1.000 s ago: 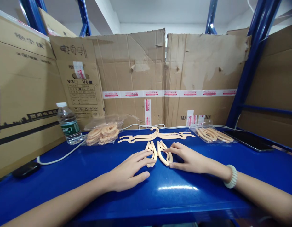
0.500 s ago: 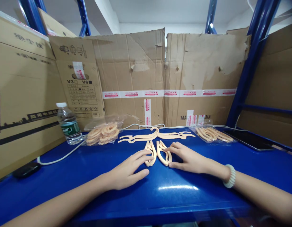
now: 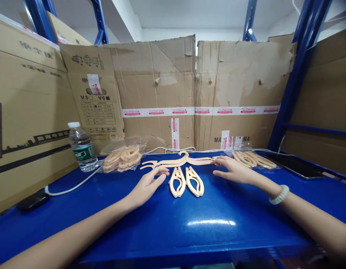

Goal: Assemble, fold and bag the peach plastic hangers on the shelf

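Observation:
A peach-coloured folding hanger (image 3: 173,163) lies spread out with its hook pointing away from me; there may be more than one stacked. In front of it lie two folded hanger pieces, the left one (image 3: 177,182) and the right one (image 3: 195,182), side by side. My left hand (image 3: 148,185) is left of the folded pieces, near the spread hanger's left arm, fingers extended and holding nothing visible. At the spread hanger's right end, my right hand (image 3: 236,170) reaches with fingers apart, covering that tip. Whether its fingertips touch the hanger, I cannot tell.
Clear bags of peach hangers lie at the left (image 3: 122,158) and right (image 3: 252,159). A water bottle (image 3: 82,149), a black device (image 3: 33,201) with a white cable, and a dark tablet (image 3: 297,166) rest on the blue table (image 3: 173,231). Cardboard sheets (image 3: 156,89) stand behind.
Both hands have left the folded hanger pieces. My left hand moved left and away from me; my right hand moved right and farther out to the spread hanger's end.

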### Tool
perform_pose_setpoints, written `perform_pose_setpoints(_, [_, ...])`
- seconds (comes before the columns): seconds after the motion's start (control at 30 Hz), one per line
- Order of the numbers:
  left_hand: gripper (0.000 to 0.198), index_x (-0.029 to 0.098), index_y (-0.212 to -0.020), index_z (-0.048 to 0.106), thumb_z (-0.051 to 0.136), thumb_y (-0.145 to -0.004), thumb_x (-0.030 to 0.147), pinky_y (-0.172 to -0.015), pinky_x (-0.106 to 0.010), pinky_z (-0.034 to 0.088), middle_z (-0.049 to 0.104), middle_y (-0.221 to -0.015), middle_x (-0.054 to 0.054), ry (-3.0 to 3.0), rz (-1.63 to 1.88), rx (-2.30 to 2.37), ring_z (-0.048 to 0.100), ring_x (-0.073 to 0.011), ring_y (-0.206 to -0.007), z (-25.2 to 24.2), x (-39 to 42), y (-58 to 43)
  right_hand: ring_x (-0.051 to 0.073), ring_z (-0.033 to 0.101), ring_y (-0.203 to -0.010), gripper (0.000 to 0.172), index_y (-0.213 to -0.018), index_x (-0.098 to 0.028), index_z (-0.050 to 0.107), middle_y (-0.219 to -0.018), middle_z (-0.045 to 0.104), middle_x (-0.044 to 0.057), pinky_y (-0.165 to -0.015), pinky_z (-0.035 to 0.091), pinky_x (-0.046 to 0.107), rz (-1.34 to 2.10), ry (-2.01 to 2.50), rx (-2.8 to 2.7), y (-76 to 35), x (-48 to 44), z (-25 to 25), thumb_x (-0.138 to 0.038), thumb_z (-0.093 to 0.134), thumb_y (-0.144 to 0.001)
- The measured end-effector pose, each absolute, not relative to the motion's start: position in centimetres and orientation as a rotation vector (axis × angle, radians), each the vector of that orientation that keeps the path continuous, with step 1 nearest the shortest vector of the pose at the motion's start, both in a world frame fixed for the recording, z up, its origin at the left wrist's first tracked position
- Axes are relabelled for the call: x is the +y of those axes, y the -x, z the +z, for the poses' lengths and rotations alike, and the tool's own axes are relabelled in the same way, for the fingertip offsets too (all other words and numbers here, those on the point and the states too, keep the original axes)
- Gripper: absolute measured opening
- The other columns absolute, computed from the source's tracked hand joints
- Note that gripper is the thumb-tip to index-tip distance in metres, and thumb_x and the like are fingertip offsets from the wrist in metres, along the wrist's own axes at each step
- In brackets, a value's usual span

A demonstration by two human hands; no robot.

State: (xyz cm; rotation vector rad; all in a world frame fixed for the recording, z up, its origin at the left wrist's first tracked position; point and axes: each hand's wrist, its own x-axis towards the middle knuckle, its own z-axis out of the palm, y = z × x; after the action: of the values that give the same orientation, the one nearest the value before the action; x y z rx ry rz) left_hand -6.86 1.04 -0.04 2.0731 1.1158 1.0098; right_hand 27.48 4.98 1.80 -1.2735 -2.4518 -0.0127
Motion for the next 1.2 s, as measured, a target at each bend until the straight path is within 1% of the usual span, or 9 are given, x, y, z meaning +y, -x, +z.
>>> perform_pose_setpoints(0.1, [0.034,0.020,-0.111,0.055,0.045,-0.090,0.045,-0.092,-0.041,0.047,0.064,-0.112,-0.009,-2.036,0.994,1.138,0.058,-0.0245,-0.110,-0.3,1.6,7.1,0.027,0.059,-0.095,0.036,-0.110,-0.015,0.061,-0.100,0.063,0.012,-0.084,0.047,0.040,-0.009,1.310,-2.451,-27.9,5.3,1.8,-0.041,0.053,-0.085])
perform_pose_setpoints(0.27, [0.036,0.018,-0.108,0.056,0.045,-0.090,0.047,-0.091,-0.041,0.048,0.065,-0.109,-0.010,-2.028,0.983,1.105,0.059,-0.0242,-0.107,-0.6,2.4,7.6,0.027,0.058,-0.098,0.038,-0.110,-0.015,0.062,-0.102,0.063,0.013,-0.086,0.046,0.041,0.016,1.341,-2.490,-27.5,5.3,1.5,-0.040,0.055,-0.083])
perform_pose_setpoints(0.5, [0.034,0.018,-0.103,0.058,0.048,-0.088,0.046,-0.090,-0.041,0.048,0.067,-0.101,-0.009,-2.032,0.983,1.129,0.063,-0.0228,-0.096,-0.4,2.5,7.8,0.026,0.059,-0.094,0.037,-0.110,-0.014,0.062,-0.101,0.064,0.012,-0.084,0.047,0.040,0.064,1.312,-2.517,-27.4,5.6,0.8,-0.038,0.055,-0.083])
perform_pose_setpoints(0.6, [0.033,0.018,-0.101,0.059,0.049,-0.087,0.046,-0.088,-0.040,0.049,0.068,-0.100,-0.009,-2.043,0.993,1.137,0.063,-0.0226,-0.095,-0.4,2.4,7.6,0.026,0.060,-0.094,0.035,-0.109,-0.015,0.062,-0.101,0.065,0.012,-0.085,0.047,0.040,0.052,1.304,-2.498,-27.5,5.7,0.8,-0.037,0.055,-0.083])
perform_pose_setpoints(0.73, [0.031,0.018,-0.101,0.059,0.052,-0.086,0.043,-0.087,-0.040,0.050,0.067,-0.102,-0.009,-2.040,1.005,1.129,0.063,-0.0231,-0.099,-0.5,2.4,7.6,0.026,0.060,-0.101,0.032,-0.109,-0.016,0.063,-0.106,0.064,0.012,-0.090,0.047,0.039,-0.016,1.304,-2.450,-27.6,5.9,1.0,-0.034,0.054,-0.084])
perform_pose_setpoints(0.9, [0.030,0.018,-0.101,0.059,0.052,-0.085,0.042,-0.089,-0.041,0.050,0.066,-0.103,-0.008,-2.051,0.997,1.133,0.062,-0.0234,-0.101,-0.6,2.4,7.5,0.028,0.058,-0.109,0.035,-0.118,-0.013,0.059,-0.116,0.062,0.015,-0.096,0.045,0.044,-0.118,1.316,-2.372,-27.7,6.6,0.4,-0.022,0.044,-0.087])
perform_pose_setpoints(1.07, [0.030,0.018,-0.101,0.058,0.052,-0.084,0.042,-0.087,-0.040,0.051,0.066,-0.103,-0.009,-2.060,0.988,1.139,0.062,-0.0237,-0.101,-0.4,2.2,7.4,0.027,0.052,-0.121,0.045,-0.131,-0.008,0.049,-0.129,0.056,0.018,-0.105,0.038,0.047,-0.145,1.328,-2.441,-27.5,7.4,-0.7,-0.015,0.038,-0.087])
perform_pose_setpoints(1.13, [0.029,0.018,-0.101,0.058,0.053,-0.084,0.041,-0.086,-0.040,0.051,0.066,-0.102,-0.008,-2.057,0.994,1.134,0.062,-0.0234,-0.100,-0.5,2.2,7.4,0.027,0.051,-0.122,0.046,-0.132,-0.007,0.048,-0.131,0.054,0.019,-0.106,0.037,0.047,-0.150,1.327,-2.469,-27.5,7.5,-1.0,-0.013,0.038,-0.087])
perform_pose_setpoints(1.2, [0.029,0.018,-0.101,0.058,0.054,-0.083,0.040,-0.085,-0.040,0.051,0.066,-0.102,-0.008,-2.054,0.998,1.131,0.062,-0.0232,-0.099,-0.6,2.3,7.4,0.027,0.051,-0.122,0.045,-0.130,-0.007,0.049,-0.131,0.054,0.019,-0.106,0.038,0.046,-0.154,1.312,-2.486,-27.4,7.7,-1.1,-0.012,0.039,-0.087])
